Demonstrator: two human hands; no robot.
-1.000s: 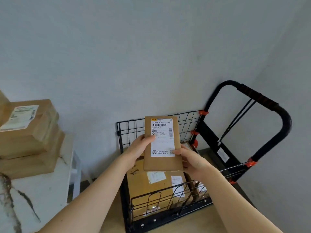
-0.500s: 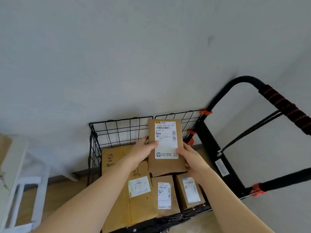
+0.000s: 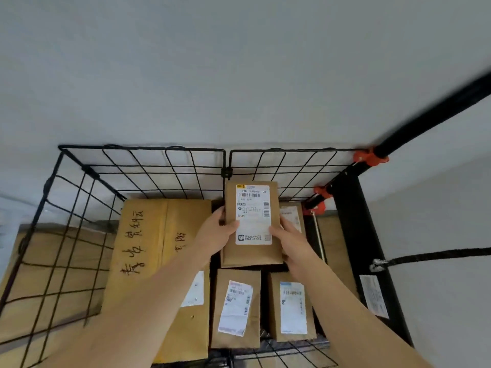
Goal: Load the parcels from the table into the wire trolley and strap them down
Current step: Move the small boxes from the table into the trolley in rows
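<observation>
The flat brown cardboard parcel with white label hung at frame centre inside the black wire trolley, left hand and right hand clamped on its sides. It wanted lowering level, apparently into the rear right corner.

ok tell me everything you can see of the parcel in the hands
The held parcel is a flat brown cardboard-look packet with a white shipping label, barcodes and print, facing the camera. The left hand grips its left edge, the right hand its right edge, thumbs on the front. It is in the wire trolley near its back wall; whether it rests on anything is unclear.
</observation>
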